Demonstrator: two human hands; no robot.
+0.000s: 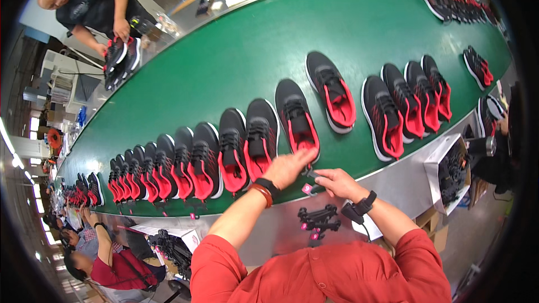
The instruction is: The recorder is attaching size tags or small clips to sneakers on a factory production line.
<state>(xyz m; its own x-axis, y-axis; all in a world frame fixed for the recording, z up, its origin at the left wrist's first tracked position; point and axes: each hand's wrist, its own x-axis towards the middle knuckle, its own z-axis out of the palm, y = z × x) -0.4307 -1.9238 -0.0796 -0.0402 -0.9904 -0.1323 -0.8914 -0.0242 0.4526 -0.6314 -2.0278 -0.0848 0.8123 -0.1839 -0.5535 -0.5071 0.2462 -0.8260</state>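
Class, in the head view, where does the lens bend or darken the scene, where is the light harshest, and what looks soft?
Head view: the green belt's edges bow and the corners go black; head view: strip lights at far left glare white; head view: the left hand and right hand look slightly soft, perhaps from motion.

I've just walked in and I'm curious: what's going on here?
The person in red has the left hand at the heel of a black-and-red shoe and seems to pinch a small dark piece in the right hand. More shoes stand to both sides on the green table. Across it, a co-worker handles other shoes.
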